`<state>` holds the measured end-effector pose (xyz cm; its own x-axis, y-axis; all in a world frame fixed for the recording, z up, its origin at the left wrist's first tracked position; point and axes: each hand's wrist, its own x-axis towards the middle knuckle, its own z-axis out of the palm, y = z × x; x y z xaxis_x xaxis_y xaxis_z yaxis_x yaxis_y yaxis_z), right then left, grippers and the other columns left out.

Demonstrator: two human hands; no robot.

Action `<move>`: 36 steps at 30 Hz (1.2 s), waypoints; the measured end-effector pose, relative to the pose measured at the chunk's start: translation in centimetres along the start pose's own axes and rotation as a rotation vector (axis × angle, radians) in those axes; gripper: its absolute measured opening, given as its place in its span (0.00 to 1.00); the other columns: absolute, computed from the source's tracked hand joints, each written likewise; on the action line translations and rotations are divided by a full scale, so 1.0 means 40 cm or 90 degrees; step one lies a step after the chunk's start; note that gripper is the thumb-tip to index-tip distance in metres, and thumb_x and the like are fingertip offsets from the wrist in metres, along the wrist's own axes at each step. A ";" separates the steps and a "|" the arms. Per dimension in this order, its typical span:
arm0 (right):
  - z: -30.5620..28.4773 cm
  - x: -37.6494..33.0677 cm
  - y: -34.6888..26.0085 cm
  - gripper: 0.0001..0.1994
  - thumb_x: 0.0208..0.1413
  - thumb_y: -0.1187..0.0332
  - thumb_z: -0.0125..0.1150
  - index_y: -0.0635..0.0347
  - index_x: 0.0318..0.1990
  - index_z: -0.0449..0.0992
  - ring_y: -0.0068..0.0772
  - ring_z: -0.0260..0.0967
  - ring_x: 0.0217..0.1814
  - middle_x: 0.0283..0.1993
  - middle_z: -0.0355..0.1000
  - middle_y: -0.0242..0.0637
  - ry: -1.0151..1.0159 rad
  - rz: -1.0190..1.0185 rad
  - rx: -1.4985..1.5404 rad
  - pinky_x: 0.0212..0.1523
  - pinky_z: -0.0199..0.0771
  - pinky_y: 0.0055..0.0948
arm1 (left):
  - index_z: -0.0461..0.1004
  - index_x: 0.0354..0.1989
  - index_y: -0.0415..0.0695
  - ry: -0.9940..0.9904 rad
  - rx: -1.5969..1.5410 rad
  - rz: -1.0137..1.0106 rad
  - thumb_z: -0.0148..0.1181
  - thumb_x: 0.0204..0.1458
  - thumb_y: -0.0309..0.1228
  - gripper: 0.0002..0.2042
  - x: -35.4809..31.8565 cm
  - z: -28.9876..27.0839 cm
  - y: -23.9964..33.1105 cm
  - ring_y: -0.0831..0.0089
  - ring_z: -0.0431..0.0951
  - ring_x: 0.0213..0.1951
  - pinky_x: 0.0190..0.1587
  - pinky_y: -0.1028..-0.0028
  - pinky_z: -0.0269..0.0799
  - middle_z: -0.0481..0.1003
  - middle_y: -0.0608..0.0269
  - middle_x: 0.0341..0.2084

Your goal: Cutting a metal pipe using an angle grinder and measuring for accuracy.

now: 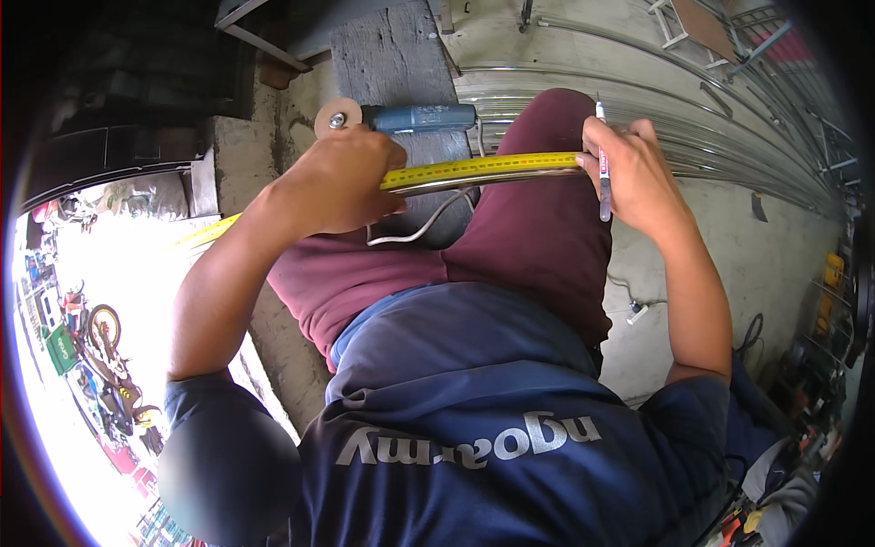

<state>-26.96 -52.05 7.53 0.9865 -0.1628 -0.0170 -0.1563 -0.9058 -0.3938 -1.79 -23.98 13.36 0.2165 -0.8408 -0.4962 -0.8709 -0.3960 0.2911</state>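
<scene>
A yellow measuring tape [483, 169] stretches across my lap, lying along a shiny metal tube [456, 186]. At its left part my left hand [337, 182] is closed around the tape and tube, and more tape runs out beyond my wrist toward the left. My right hand [633, 173] holds a white marker [602, 157] upright between its fingers. The thumb and fingertips of that hand also pinch the tape's right end against the tube. Just beyond my left hand, a blue angle grinder [424, 118] with a tan disc [337, 116] rests on a worn wooden board [387, 50].
Several long metal tubes [729, 137] lie on the concrete floor at the far right. A pale cord [424, 235] loops between my legs. On the floor to the right is a white plug [637, 314]. Bright daylight and a parked motorbike [114, 365] show at the left.
</scene>
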 end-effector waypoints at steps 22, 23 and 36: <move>0.002 -0.003 -0.005 0.13 0.68 0.75 0.69 0.56 0.40 0.66 0.52 0.70 0.36 0.33 0.77 0.39 0.005 0.017 -0.005 0.53 0.61 0.42 | 0.88 0.45 0.40 0.057 -0.012 -0.220 0.86 0.47 0.34 0.19 -0.251 -0.033 -0.158 0.43 0.87 0.45 0.55 0.51 0.80 0.86 0.42 0.36; 0.000 -0.006 0.000 0.12 0.69 0.74 0.69 0.56 0.41 0.66 0.53 0.72 0.38 0.33 0.78 0.40 -0.001 0.017 -0.013 0.54 0.62 0.42 | 0.88 0.44 0.39 0.051 -0.014 -0.224 0.86 0.47 0.34 0.18 -0.250 -0.031 -0.161 0.43 0.87 0.45 0.54 0.51 0.80 0.86 0.42 0.35; 0.002 -0.008 0.023 0.12 0.69 0.73 0.68 0.57 0.41 0.67 0.54 0.74 0.40 0.34 0.78 0.42 -0.009 0.027 -0.033 0.54 0.62 0.43 | 0.87 0.44 0.37 0.010 -0.071 -0.261 0.89 0.45 0.37 0.23 -0.233 -0.029 -0.186 0.47 0.89 0.40 0.47 0.54 0.81 0.87 0.40 0.35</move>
<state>-27.41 -52.81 7.10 0.9793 -0.1970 -0.0457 -0.2005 -0.9169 -0.3451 3.18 -13.63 16.77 0.5425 -0.6107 -0.5768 -0.6588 -0.7353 0.1589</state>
